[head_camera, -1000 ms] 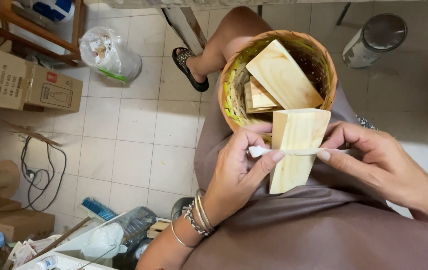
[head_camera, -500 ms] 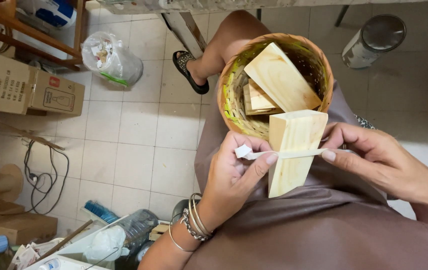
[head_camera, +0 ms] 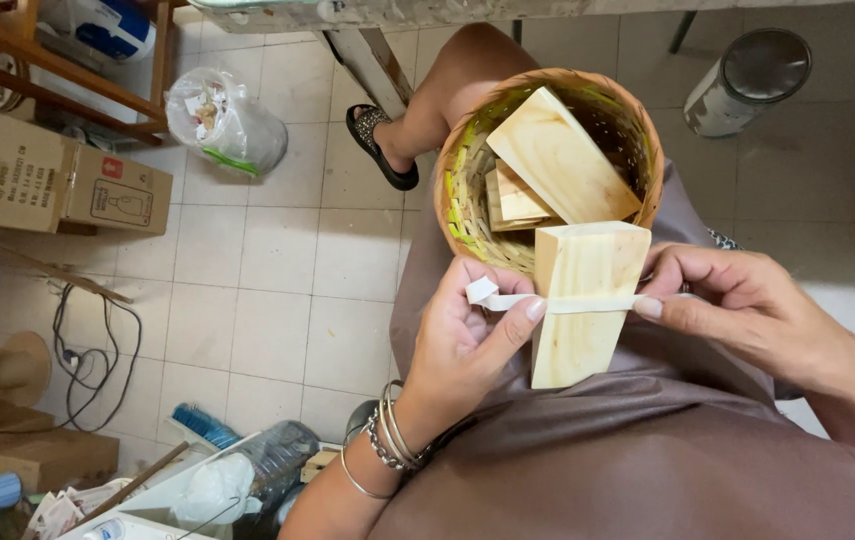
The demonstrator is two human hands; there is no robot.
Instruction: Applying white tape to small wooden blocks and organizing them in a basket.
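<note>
Two bare hands closed on a pale wooden block (head_camera: 579,310) over the lap, left hand (head_camera: 462,345) and right hand (head_camera: 737,300) pinching a white strip (head_camera: 547,301) stretched across it. Just behind, touching: woven basket (head_camera: 462,150) holding more wooden pieces (head_camera: 557,160)

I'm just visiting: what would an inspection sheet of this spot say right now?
Surface: tiled floor; work rests on the person's lap.
Job's things: wooden block with a white strip across it; basket holding more wood pieces.
Clutter: cardboard boxes, plastic bag, metal can.
Grippers: left hand and right hand each pinch a strip end.
Cables: black cord on the floor.
Surroundings: table leg, sandalled foot.
</note>
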